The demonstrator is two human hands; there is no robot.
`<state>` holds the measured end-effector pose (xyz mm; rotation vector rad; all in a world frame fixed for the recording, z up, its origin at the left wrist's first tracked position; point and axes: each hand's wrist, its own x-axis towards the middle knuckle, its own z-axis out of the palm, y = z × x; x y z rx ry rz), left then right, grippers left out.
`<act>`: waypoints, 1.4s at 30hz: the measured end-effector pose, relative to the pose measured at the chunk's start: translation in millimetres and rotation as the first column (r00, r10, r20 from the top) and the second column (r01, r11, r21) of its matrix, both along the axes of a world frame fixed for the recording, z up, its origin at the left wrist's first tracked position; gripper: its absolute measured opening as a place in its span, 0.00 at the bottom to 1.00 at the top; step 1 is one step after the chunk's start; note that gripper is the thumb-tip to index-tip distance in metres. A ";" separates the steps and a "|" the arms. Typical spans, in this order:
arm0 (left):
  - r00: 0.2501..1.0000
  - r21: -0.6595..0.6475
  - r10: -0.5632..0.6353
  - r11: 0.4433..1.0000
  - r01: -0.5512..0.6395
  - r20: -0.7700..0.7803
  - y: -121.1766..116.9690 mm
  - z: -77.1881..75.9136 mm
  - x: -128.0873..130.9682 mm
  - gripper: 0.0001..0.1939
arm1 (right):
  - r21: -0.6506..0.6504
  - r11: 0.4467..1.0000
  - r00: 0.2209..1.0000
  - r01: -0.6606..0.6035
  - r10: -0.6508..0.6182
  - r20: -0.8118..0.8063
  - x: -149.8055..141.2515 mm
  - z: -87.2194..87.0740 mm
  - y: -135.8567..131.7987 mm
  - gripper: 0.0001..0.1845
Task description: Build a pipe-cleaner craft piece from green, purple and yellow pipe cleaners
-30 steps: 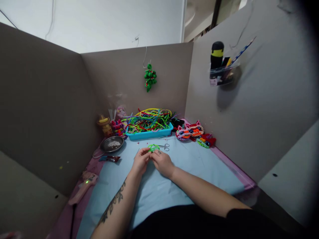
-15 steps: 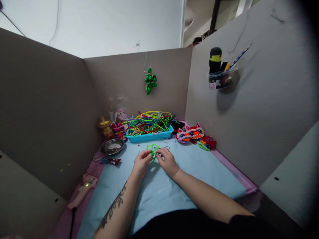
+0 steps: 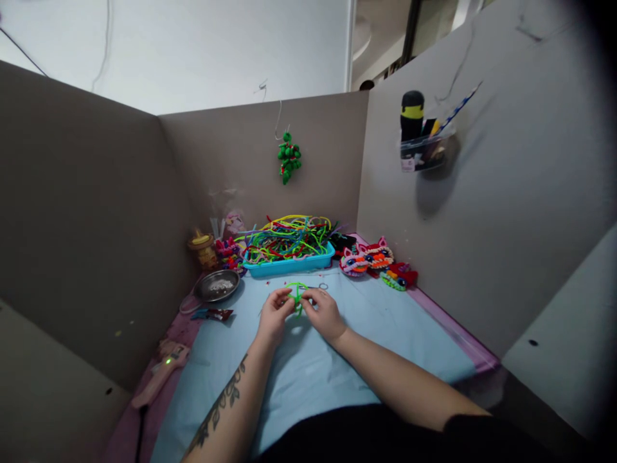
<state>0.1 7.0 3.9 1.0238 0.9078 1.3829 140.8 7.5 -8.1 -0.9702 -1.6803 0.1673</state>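
Between my two hands is a bright green pipe cleaner [image 3: 298, 289], bent into loops with a small knotted middle. My left hand [image 3: 276, 313] pinches its left side between thumb and fingers. From the right, my right hand [image 3: 326, 312] grips it with thumb and forefinger. The fingertips of both hands almost meet at the middle and cover part of it. Just beyond the right hand, small scissors [image 3: 322, 287] lie on the light blue cloth [image 3: 385, 341], partly hidden.
A blue tray [image 3: 289, 264] heaped with colourful pipe cleaners stands at the back. Finished fuzzy masks [image 3: 354, 262] sit to its right. At left are a metal dish [image 3: 218, 285], a brown packet [image 3: 219, 314] and a pink glue gun [image 3: 161, 376]. Grey panels [image 3: 434, 257] enclose the table.
Both hands stay nearly in place. The green pipe cleaner has turned slightly between the fingers, and its loops show a different shape. The whole view has shifted a little.
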 end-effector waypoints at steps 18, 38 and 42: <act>1.000 0.044 0.016 0.999 -0.015 -0.020 0.2 -0.3 1.9 0.20 | -0.139 0.988 0.986 -0.071 0.048 -0.159 -2.9 -1.8 3.8 0.02; 0.985 -0.055 0.118 0.992 -0.112 0.125 4.5 2.4 -8.0 0.23 | -0.163 0.981 0.994 -0.109 0.111 0.005 -1.6 -1.4 -1.3 0.07; 0.980 -0.067 0.094 0.994 -0.083 0.175 4.1 4.1 -8.5 0.21 | -0.182 0.973 0.987 -0.142 0.153 0.049 -3.2 -4.7 -0.9 0.03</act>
